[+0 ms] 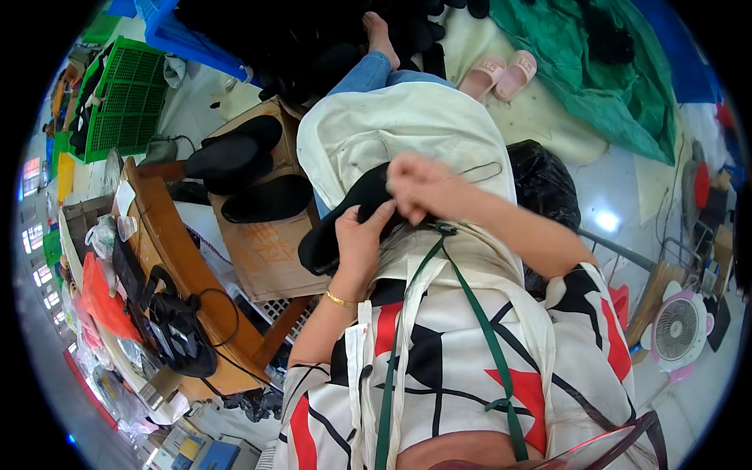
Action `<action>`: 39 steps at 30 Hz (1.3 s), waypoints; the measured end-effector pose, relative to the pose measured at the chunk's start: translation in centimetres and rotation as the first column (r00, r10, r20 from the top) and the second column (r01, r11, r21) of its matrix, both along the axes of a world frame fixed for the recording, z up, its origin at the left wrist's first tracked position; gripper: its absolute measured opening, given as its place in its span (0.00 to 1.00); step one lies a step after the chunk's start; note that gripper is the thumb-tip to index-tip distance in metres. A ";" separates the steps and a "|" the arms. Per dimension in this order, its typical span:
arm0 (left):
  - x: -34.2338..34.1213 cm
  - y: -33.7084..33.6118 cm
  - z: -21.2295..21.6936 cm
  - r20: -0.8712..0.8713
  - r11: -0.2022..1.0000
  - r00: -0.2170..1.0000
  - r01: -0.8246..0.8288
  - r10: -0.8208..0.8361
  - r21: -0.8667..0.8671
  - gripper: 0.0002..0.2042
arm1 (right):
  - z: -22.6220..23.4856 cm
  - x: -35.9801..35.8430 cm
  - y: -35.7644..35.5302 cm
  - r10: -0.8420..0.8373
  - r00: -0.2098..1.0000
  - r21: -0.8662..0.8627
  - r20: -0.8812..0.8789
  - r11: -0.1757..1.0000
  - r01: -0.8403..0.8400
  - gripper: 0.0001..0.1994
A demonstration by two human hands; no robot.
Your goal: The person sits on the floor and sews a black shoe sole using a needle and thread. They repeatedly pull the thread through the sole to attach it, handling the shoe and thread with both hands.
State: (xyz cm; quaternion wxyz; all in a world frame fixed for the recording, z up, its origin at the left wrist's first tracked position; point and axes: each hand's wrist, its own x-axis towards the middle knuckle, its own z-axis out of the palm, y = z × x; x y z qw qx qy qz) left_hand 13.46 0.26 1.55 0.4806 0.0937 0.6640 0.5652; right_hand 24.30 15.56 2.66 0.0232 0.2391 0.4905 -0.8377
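Observation:
On my lap, over a cream apron (407, 110), lies a black shoe (323, 239), tilted with one end toward my left side. My left hand (362, 239) grips its edge, thumb on top. Against the shoe's other end, my right hand (423, 188) is closed in a pinch, slightly smeared by motion. Whatever sits between those fingers is hidden. A thin dark loop of thread (487, 166) trails over the apron beside the right hand. Several more black shoes (266, 198) rest on a cardboard box (270, 254) to my left.
Left of the box stands a wooden table (184, 258) with a black bag-like item (176, 325) and plastic bags. A green crate (129, 98) is at far left, and pink slippers (515, 74) lie ahead. A black plastic bag (544, 184) and a fan (678, 329) are on my right.

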 end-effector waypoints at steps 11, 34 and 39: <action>-6.5 4.4 2.2 -0.644 0.558 0.242 0.754 -0.726 -0.346 0.15 | 11.5 28.1 25.8 -0.828 -0.237 -0.212 -0.509 -0.146 0.966 0.10; -1.5 3.9 -2.7 -0.529 0.779 0.606 0.597 -0.594 -0.190 0.12 | 4.4 43.0 23.6 -0.898 0.196 0.916 -0.393 -0.401 -0.001 0.13; -1.9 2.2 -2.6 -0.467 0.858 0.734 0.499 -0.493 -0.122 0.14 | -2.3 33.6 19.4 -0.884 0.366 0.949 -0.290 -0.217 0.228 0.11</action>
